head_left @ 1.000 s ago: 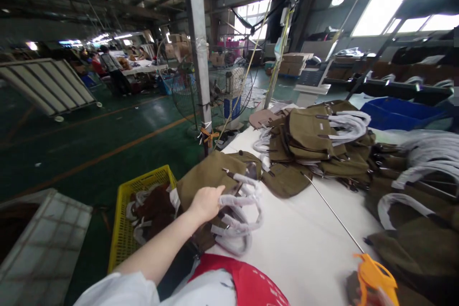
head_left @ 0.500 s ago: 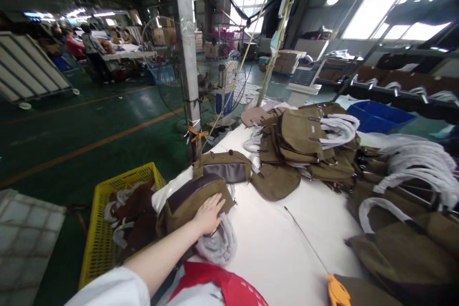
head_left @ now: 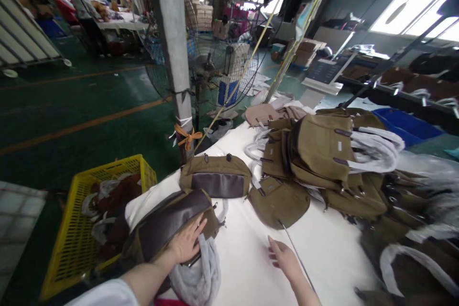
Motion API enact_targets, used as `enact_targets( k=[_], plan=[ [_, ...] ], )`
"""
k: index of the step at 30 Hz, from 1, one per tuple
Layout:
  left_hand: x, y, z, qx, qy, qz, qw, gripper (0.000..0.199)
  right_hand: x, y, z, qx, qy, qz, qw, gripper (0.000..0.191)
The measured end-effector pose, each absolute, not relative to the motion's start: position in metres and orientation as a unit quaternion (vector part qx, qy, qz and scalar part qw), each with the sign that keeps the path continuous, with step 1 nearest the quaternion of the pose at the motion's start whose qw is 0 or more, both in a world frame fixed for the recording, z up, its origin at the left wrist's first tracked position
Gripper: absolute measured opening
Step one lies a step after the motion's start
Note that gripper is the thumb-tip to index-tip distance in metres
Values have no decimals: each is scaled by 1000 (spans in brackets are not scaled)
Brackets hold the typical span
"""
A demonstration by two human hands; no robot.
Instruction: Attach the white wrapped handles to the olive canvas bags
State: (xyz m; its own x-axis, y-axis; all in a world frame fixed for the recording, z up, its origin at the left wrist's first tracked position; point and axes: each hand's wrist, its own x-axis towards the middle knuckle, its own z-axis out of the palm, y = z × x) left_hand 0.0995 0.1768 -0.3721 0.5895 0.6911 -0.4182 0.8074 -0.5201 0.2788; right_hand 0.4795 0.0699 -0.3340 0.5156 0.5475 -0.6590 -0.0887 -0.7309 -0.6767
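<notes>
My left hand (head_left: 186,244) lies with fingers spread on an olive bag with a dark panel (head_left: 168,220), at the lower left of the white table (head_left: 244,239). Wrapped pale handles (head_left: 202,272) hang beside that hand. Over the table's middle is my right hand (head_left: 281,256), its fingers apart and nothing in them, next to a thin metal rod (head_left: 297,256). A second olive bag (head_left: 218,177) lies just behind the first. Beyond the rod's tip is a rounded olive bag (head_left: 279,201).
Piled olive bags (head_left: 319,153) with wrapped handles fill the right side. A yellow crate (head_left: 68,220) of brown bags stands on the floor at the left. Past the table are a metal post (head_left: 172,48), a caged fan (head_left: 204,64) and a blue bin (head_left: 405,124).
My right hand has come into view over the table. The view has shifted, and my left hand and the bag under it now appear lower and further left. The orange tool has left the view.
</notes>
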Motion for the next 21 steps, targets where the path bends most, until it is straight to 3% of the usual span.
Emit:
enact_targets(
  k=[3, 7, 14, 18, 21],
  plan=[
    [98, 178, -382, 861, 433, -127, 233, 85, 475, 124, -363, -788, -15, 483, 382, 53],
    [97, 178, -388, 859, 433, -124, 244, 85, 484, 155, -366, -730, 96, 480, 478, 25],
    [98, 172, -389, 872, 435, -117, 193, 86, 496, 124, -242, -583, 119, 490, 637, 6],
    [105, 164, -374, 875, 439, -87, 183, 83, 460, 53, -181, -484, 147, 518, 690, 15],
    [118, 144, -345, 864, 454, 7, 219, 82, 408, -2, -170, -394, 172, 573, 698, 19]
  ],
)
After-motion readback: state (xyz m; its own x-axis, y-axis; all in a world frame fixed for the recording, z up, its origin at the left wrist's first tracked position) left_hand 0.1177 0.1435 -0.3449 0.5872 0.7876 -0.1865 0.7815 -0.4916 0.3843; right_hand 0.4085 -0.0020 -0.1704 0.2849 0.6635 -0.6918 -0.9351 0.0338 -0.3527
